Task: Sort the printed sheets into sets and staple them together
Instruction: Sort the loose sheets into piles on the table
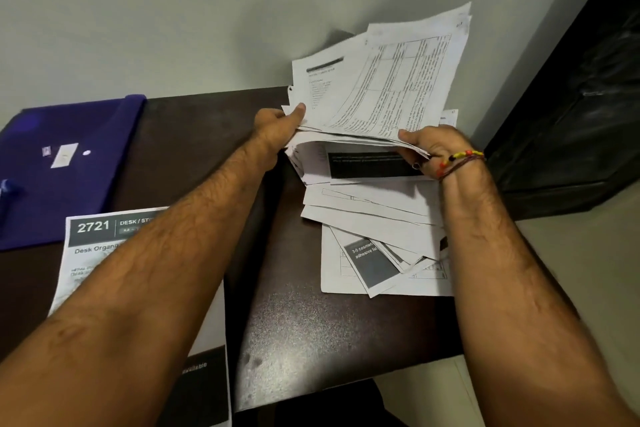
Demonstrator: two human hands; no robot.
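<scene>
White sheets (377,87) w/ black print; purple folder (69,163); dark brown desk (311,329); red-yellow beaded bracelet (462,158).

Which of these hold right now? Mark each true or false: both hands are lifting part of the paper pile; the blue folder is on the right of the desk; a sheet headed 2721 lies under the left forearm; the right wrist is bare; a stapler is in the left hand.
1. Both hands are lifting part of the paper pile. True: the left hand and right hand hold a raised sheaf of sheets above the loose pile.
2. The blue folder is on the right of the desk. False: it lies at the left, by the wall.
3. A sheet headed 2721 lies under the left forearm. True.
4. The right wrist is bare. False: it wears a beaded bracelet.
5. A stapler is in the left hand. False: it grips only paper; no stapler shows.
</scene>
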